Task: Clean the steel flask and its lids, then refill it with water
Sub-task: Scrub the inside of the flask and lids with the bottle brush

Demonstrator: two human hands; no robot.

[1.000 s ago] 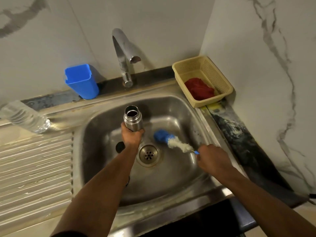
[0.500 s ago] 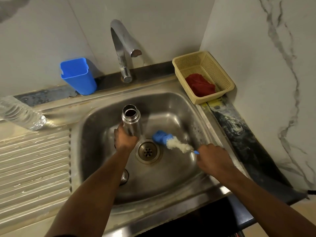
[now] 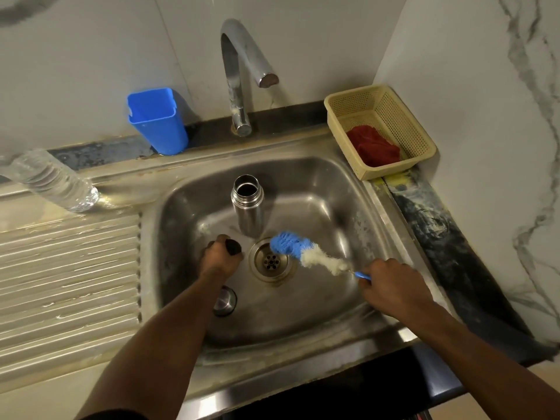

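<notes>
Flask [image 3: 247,207] standing upright, mouth up, centre frame in sink [image 3: 342,189], near drain. Left hand [image 3: 219,259] gripping dark lid [image 3: 233,246]; right hand [image 3: 394,286] holding brush [image 3: 306,253], bristles pointing upper left.

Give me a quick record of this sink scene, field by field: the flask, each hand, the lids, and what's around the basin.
flask: steel flask, upright in the sink, mouth open, no hand on it
left hand: left hand grips a dark lid beside the drain
right hand: right hand holds a bottle brush, head over the drain
other lid: steel lid on the sink floor
tap: faucet, no water seen running
surroundings: blue cup, basket with red cloth, plastic bottle lying on the drainboard
</notes>
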